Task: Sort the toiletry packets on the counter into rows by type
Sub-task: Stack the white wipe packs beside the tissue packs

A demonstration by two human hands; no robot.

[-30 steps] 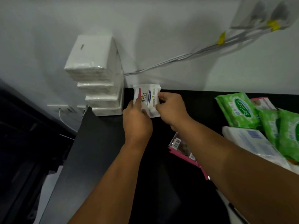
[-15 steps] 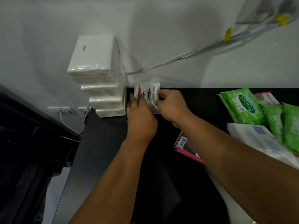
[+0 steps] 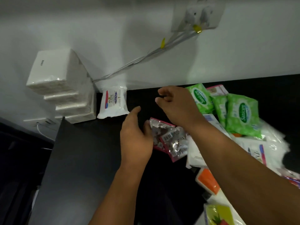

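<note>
Step in hand, as judged: between placements. The Dove packet (image 3: 113, 103) lies flat at the wall, beyond the left fingertips and close against the stack of white tissue packs (image 3: 65, 88). Neither hand is on it, so that row is taken as begun.

Left hand (image 3: 136, 138): fingers straight and loosely apart, nothing gripped. The pink-edged foil packets (image 3: 168, 140) lie just to the thumb side; whether the thumb touches them cannot be told.

Right hand (image 3: 177, 106): fingers loosely curled, empty, above the black counter (image 3: 90, 151). The green Sanicare packets (image 3: 201, 98) lie just behind its knuckles, in the unsorted heap.

Next move, as judged: one packet is to be taken from the heap. The foil packets overlap, so a single one should be pinched by an edge and lifted clear. A fresh row is called for on the bare counter ahead of the left fingers, kept apart from the Dove packet.
</note>
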